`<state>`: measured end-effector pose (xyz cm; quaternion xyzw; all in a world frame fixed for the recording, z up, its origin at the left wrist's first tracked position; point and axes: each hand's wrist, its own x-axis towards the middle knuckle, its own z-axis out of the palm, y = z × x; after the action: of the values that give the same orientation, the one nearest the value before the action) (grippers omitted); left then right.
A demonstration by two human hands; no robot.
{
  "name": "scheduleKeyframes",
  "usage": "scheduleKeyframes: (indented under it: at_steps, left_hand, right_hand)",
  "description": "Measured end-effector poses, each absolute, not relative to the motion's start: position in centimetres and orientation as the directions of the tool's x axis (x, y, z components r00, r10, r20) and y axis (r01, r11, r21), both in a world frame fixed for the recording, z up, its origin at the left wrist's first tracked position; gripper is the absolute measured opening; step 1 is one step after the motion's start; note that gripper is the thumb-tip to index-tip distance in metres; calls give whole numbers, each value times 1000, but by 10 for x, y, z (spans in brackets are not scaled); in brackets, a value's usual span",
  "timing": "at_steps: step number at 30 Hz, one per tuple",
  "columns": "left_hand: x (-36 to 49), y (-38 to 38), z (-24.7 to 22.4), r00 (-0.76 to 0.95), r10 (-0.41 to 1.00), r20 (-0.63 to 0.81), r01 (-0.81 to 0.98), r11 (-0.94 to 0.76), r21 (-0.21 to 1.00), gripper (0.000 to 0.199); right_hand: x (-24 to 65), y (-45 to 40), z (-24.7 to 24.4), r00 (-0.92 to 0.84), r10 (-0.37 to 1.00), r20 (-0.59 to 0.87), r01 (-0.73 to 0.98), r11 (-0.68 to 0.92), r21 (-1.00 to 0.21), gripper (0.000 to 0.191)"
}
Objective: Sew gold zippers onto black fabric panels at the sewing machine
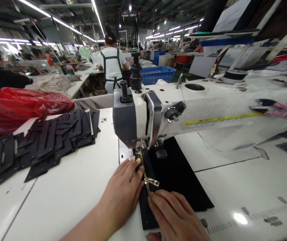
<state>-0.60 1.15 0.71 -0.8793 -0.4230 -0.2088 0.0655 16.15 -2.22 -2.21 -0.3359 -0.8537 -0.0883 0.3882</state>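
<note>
A black strip (147,214) with a gold-toothed zipper (142,160) runs under the head of a white and grey sewing machine (124,117). The gold zipper pull (153,181) hangs to the right of the teeth. My left hand (124,184) presses on the strip's left side just in front of the machine's needle area, fingers close together. Nearer the front, my right hand (172,211) has its fingertips on the strip beside the lower end of the zipper, its thumb partly hidden. A larger black fabric piece (181,174) lies to the right, under the machine arm.
Many overlapping black slotted pieces (45,137) lie on the white table (65,201) at left, near a red plastic bag (27,103). Pink-handled snips (281,108) rest on the machine arm. Behind are a blue basket (158,74) and a person (112,63) facing away.
</note>
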Motion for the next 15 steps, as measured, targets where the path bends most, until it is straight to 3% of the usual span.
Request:
scheduleKeyframes:
  at_steps: [5, 15]
  left_hand:
    - [-10, 14, 3, 514, 702, 492, 757, -642, 125, 25]
    - [-16, 23, -6, 479, 723, 499, 760, -625, 176, 24]
  right_hand:
    - [160, -10, -20, -485, 510, 710, 645, 757, -103, 40]
    - [161, 7, -17, -538, 536, 650, 628, 770, -115, 35]
